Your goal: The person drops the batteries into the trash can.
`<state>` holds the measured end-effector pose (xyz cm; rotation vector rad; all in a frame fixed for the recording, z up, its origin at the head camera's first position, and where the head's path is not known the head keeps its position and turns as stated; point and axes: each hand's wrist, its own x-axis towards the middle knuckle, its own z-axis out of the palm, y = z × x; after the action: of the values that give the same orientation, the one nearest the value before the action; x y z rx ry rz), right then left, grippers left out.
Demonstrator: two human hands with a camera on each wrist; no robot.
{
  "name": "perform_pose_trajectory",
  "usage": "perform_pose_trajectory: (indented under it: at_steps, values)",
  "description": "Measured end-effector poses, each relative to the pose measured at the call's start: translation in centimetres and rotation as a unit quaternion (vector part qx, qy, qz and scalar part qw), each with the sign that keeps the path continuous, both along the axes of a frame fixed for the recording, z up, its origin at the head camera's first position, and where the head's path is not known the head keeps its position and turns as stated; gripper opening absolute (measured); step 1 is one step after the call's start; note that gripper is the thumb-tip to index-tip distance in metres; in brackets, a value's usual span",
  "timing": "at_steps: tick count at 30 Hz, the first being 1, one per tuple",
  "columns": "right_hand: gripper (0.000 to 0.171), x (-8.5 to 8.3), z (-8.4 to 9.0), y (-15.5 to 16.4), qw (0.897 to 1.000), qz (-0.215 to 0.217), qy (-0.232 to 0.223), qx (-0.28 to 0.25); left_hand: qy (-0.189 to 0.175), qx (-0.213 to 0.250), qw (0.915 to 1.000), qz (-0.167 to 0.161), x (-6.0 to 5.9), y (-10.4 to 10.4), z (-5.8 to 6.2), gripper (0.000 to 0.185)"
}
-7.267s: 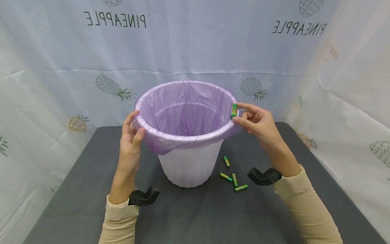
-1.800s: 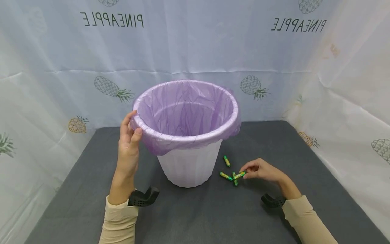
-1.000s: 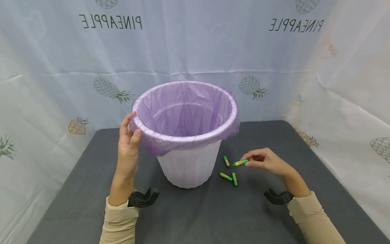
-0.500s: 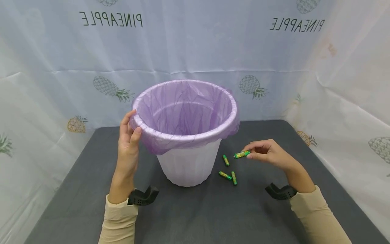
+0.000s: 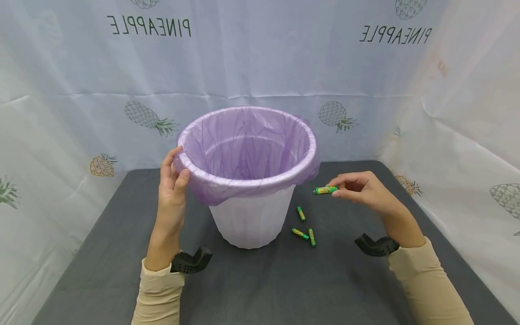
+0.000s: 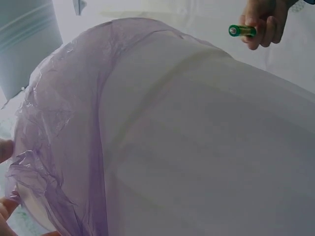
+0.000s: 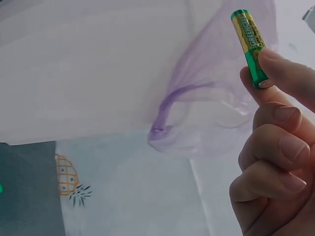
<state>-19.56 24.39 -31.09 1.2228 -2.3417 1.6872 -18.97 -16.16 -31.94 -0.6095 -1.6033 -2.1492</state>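
Observation:
A white trash can [image 5: 252, 221] stands upright on the dark table, lined with a purple plastic bag [image 5: 243, 192] folded over its rim. My left hand [image 5: 171, 198] grips the rim at the left, thumb in front and fingers behind. To the right of the can, my right hand [image 5: 365, 192] pinches a green and yellow battery [image 5: 325, 190] by one end, between thumb and forefinger, raised above the table. The right wrist view shows the lettering GREENCELL on this battery [image 7: 248, 44]. Three more such batteries lie below it, one of them a battery [image 5: 301, 214] nearest the can.
The other two batteries, one battery [image 5: 300, 234] and another battery [image 5: 312, 237], lie close together at the can's right foot. A pineapple-print curtain [image 5: 260, 54] hangs behind and along both sides of the dark table [image 5: 260, 289].
Earlier my right hand held a battery at the can's rim; later it picked another from the pile. That battery has since risen away from the table. My left hand stays on the rim.

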Motion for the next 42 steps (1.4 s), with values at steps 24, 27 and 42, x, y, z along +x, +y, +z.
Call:
perform_pose_trajectory:
  at_steps: [24, 27, 42]
  values:
    - [0.029, 0.0, 3.6, -1.2, 0.974, -0.174, -0.021, -0.143, -0.009, -0.012, 0.9999, -0.008, -0.2, 0.3, -0.2, 0.043]
    - [0.023, -0.1, 4.1, -1.9, 0.972, -0.196, -0.028, -0.125, -0.002, -0.009, 0.9999, -0.010, -0.1, 0.3, -0.3, 0.042]
    - [0.025, -1.7, 5.6, -5.8, 0.972, -0.180, -0.026, -0.146, -0.005, -0.004, 1.0000, 0.003, 0.2, 0.0, -0.2, 0.043]
